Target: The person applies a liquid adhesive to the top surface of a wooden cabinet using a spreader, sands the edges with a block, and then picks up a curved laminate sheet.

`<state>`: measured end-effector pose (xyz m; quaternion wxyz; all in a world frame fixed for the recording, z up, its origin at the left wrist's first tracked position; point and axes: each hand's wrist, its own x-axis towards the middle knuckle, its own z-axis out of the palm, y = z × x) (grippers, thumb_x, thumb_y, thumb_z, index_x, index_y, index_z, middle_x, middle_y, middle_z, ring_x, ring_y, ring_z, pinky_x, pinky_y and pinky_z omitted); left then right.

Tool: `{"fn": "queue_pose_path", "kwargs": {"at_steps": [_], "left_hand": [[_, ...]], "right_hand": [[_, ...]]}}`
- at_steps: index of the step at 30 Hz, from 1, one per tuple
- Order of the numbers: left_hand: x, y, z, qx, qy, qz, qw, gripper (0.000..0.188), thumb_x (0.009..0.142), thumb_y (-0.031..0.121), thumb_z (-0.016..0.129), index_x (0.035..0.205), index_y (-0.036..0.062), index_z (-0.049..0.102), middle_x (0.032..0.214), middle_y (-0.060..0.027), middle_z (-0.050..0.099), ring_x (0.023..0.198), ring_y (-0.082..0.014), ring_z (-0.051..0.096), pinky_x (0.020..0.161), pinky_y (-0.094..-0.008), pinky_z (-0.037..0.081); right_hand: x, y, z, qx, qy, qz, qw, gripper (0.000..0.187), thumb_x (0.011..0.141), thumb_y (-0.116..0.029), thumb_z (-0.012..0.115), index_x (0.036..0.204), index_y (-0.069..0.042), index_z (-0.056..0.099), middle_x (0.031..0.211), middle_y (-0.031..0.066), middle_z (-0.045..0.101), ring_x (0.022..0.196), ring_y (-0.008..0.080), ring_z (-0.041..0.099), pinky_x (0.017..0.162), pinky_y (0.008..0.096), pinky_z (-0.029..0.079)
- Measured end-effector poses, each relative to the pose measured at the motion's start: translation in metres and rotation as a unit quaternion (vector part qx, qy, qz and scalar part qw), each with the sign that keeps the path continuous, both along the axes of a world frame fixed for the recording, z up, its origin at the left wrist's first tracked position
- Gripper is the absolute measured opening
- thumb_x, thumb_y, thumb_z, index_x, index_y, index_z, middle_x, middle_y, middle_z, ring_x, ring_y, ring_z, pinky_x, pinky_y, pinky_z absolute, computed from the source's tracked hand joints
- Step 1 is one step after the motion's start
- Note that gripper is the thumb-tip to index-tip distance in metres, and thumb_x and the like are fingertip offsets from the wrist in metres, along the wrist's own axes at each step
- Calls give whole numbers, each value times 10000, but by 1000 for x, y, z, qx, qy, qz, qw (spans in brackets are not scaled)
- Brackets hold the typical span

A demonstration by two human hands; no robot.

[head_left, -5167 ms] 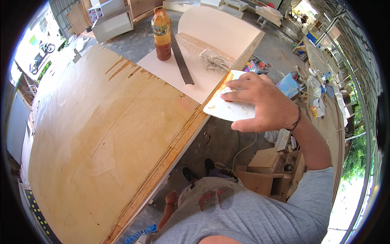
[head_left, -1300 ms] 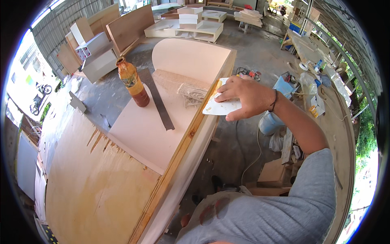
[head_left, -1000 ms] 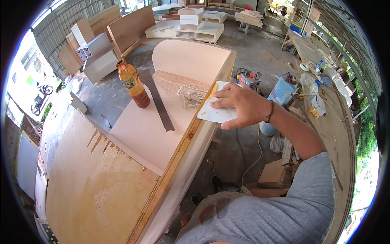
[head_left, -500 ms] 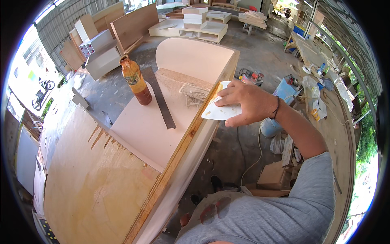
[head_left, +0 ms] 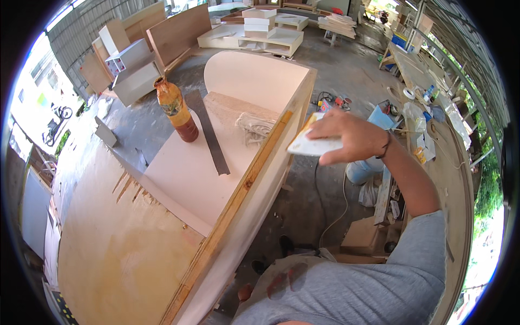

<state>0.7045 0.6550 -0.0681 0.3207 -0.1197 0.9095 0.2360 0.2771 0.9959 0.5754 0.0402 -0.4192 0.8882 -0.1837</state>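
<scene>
Right of the middle of the frame, the right hand (head_left: 355, 132) grips a white scraper (head_left: 317, 146), a thin, stiff, smooth-faced plate with straight edges. The fingers (head_left: 327, 128) lie over its upper face, slightly parted, and the thumb presses from the near side, so the grip is closed down to the plate's thickness. An orange-yellow smear runs along the scraper's far left edge. That stained edge slants from lower left to upper right, roughly in line with the wooden strip (head_left: 233, 208) beside it, and a corner points left; the palm covers the rest, so the long axis cannot be settled. A band of pale side panel shows between scraper and strip. The left hand (head_left: 245, 292) is only a small patch at the bottom of the frame, and what its fingers do cannot be told.

The strip is raw, yellowish and knotted, running diagonally from bottom centre towards the upper right. Left of it lies a smooth, pinkish inner panel (head_left: 179, 173), carrying a tilted-looking plastic bottle (head_left: 176, 111) streaked orange and brown, a dark flat bar (head_left: 208, 132) and a crumpled, fibrous rag (head_left: 254, 125). A round-cornered end panel (head_left: 260, 76) stands behind. Glossy, streaky plywood (head_left: 119, 244) fills the lower left.
</scene>
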Motion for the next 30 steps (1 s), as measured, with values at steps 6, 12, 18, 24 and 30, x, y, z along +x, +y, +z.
{"fn": "queue_pose_path", "kwargs": {"at_steps": [6, 12, 18, 24, 30], "left_hand": [[11, 2, -18, 26, 162, 49, 985, 341, 776, 394, 538, 841, 80, 654, 897, -176, 639, 848, -368, 615, 701, -484, 498], [-46, 35, 67, -63, -28, 13, 998, 252, 819, 326, 505, 834, 118, 646, 857, -145, 640, 797, -344, 618, 666, -461, 502], [-50, 68, 68, -24, 162, 126, 978, 178, 829, 278, 493, 799, 150, 613, 791, -87, 629, 741, -309, 612, 669, -439, 497], [-59, 61, 64, -37, 114, 78, 990, 159, 812, 258, 507, 866, 161, 622, 875, -89, 638, 800, -309, 619, 689, -454, 497], [-56, 54, 68, -24, 46, 70, 996, 198, 839, 275, 483, 929, 171, 625, 894, -128, 638, 856, -332, 622, 692, -467, 503]], "right_hand": [[-36, 11, -9, 0, 131, -47, 990, 607, 645, -420, 679, 1164, -120, 585, 1266, 106, 500, 1183, 294, 402, 978, 448, 291], [-58, -4, -37, -18, 172, -17, 985, 611, 629, -449, 675, 1151, -141, 595, 1254, 96, 505, 1185, 274, 403, 961, 466, 292], [-48, -9, -34, 5, 144, 0, 990, 613, 618, -420, 688, 1144, -121, 595, 1239, 100, 508, 1152, 277, 425, 957, 483, 295], [-50, -5, 1, 12, 101, 12, 995, 606, 618, -421, 694, 1127, -104, 605, 1205, 99, 540, 1140, 275, 434, 940, 465, 303], [-52, -21, 2, 78, 84, 3, 993, 583, 637, -415, 690, 1120, -99, 611, 1213, 105, 538, 1152, 274, 425, 961, 446, 287]]}}
